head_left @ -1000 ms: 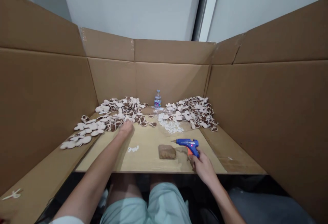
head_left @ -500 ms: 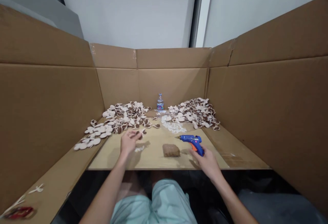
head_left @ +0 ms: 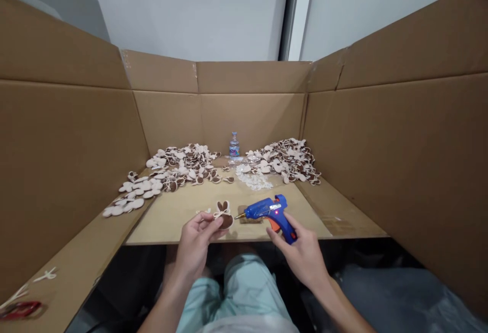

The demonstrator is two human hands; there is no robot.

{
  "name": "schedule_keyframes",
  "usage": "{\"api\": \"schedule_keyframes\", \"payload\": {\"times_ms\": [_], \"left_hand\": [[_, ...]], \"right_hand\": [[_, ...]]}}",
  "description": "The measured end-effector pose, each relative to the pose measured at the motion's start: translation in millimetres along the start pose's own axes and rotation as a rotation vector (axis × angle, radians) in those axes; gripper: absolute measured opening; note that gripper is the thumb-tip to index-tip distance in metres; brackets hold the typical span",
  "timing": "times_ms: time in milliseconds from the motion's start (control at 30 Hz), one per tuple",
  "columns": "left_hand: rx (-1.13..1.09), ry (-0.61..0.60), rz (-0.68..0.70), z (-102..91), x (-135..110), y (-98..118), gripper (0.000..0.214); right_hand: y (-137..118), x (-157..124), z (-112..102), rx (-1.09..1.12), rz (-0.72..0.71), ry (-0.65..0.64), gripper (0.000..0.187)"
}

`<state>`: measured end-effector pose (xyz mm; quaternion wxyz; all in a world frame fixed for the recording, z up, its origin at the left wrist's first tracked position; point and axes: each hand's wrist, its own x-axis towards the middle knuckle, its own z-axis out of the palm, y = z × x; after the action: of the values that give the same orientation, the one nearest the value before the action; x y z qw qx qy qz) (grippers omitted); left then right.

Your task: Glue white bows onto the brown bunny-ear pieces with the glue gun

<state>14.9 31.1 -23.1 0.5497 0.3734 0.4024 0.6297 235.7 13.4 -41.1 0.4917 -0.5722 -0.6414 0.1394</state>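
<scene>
The left hand [head_left: 196, 246] pinches a brown and cream bunny-ear cutout [head_left: 224, 216] between thumb and fingers, with a white bow [head_left: 222, 214] lying across it. The right hand [head_left: 301, 256] is closed around the handle of a blue glue gun [head_left: 269, 212] with an orange trigger. The gun's metal tip points left, just beside the cutout, and the small label on its side is too small to read. A brown block [head_left: 246, 221] sits partly hidden behind the gun on the wooden worktop [head_left: 171, 221]. Farther off lie two heaps of cutouts [head_left: 173, 170] [head_left: 284, 160], with white lace pieces [head_left: 253, 179] between them. Beyond stands a water bottle [head_left: 234, 146], its blue label unreadable, against cardboard walls [head_left: 251, 119].
</scene>
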Motion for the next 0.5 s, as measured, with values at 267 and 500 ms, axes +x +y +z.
{"api": "schedule_keyframes", "payload": {"times_ms": [267,500], "left_hand": [[0.009,-0.039,0.019,6.3,-11.8,3.4,0.031],[0.003,-0.026,-0.009,7.4,-16.0,6.9,0.034]], "right_hand": [[-3.3,-4.9,0.9,-0.007,-0.009,-0.02,0.048],[-2.5,-4.9,-0.9,-0.021,-0.07,0.027,0.044]]}}
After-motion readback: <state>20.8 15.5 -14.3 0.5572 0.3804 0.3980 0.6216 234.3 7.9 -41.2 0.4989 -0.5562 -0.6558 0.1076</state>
